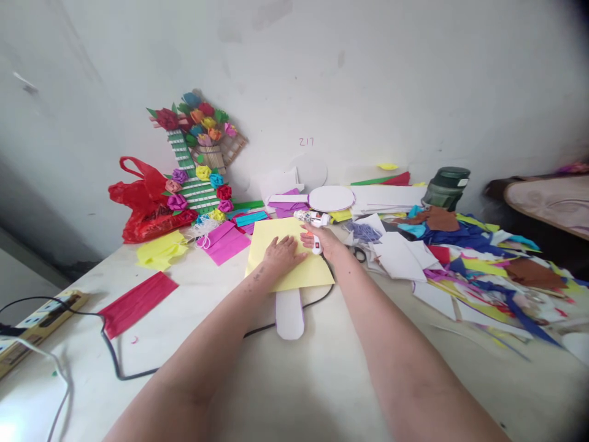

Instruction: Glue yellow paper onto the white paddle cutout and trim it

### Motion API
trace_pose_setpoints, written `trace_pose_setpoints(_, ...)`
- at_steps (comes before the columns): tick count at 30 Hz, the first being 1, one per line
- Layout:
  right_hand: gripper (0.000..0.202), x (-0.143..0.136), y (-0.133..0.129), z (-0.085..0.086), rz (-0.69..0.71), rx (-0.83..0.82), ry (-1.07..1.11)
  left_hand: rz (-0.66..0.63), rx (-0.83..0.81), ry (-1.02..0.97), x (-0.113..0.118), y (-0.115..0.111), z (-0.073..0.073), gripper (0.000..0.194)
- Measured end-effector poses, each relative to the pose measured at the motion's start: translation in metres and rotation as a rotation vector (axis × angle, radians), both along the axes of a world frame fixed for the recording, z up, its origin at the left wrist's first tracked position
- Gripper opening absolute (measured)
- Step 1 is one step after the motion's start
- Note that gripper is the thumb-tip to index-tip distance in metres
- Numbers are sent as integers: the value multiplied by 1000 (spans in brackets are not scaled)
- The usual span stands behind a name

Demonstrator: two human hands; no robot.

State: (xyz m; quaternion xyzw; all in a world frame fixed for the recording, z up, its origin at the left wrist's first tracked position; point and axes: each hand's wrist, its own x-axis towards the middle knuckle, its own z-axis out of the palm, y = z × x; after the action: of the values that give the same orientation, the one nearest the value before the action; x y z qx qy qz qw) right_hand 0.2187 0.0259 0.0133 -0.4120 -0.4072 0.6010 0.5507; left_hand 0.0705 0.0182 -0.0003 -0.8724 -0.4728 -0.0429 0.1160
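A sheet of yellow paper (pixel 306 275) lies on the table in front of me. My left hand (pixel 281 253) rests flat on it with the fingers stretched out. My right hand (pixel 327 240) is wrapped round the handle of a white glue gun (pixel 314 218) at the sheet's right edge, its nozzle pointing left. From under the sheet's near edge sticks out a white card strip (pixel 289 316) with a rounded end and a purple outline; the rest of it is covered. A black cord (pixel 322 296) runs beneath the sheet.
Coloured paper scraps (pixel 488 264) and white card pieces (pixel 400 255) heap up on the right, near a dark green bottle (pixel 445 189). Paper-flower decorations (pixel 202 147) and a red bag (pixel 142 202) stand at back left. A power strip (pixel 41 328) and crimson paper (pixel 138 301) lie left.
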Motion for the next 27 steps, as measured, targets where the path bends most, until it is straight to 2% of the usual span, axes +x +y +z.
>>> trace_pose_setpoints(6, 36, -3, -2, -1, -21, 22, -45, 6, 58, -14, -4, -8, 4, 55)
trace_pose_setpoints(19, 35, -3, 3, -8, -41, 44, -72, 112, 60, 24, -28, -29, 16, 63)
trace_pose_setpoints(22, 34, -3, 3, -8, -38, 43, -72, 226, 38, 6, -44, -30, 24, 64)
trace_pose_setpoints(24, 34, -3, 4, -7, -38, 44, -64, 396, 28, 6, -56, -28, 33, 63)
trace_pose_setpoints(26, 34, -4, 3, -6, -37, 42, -63, 464, 74, 2, -63, -24, 40, 57)
trace_pose_setpoints(27, 35, -4, 3, -5, -37, 42, -65, 459, 84, 1, -64, -22, 43, 54)
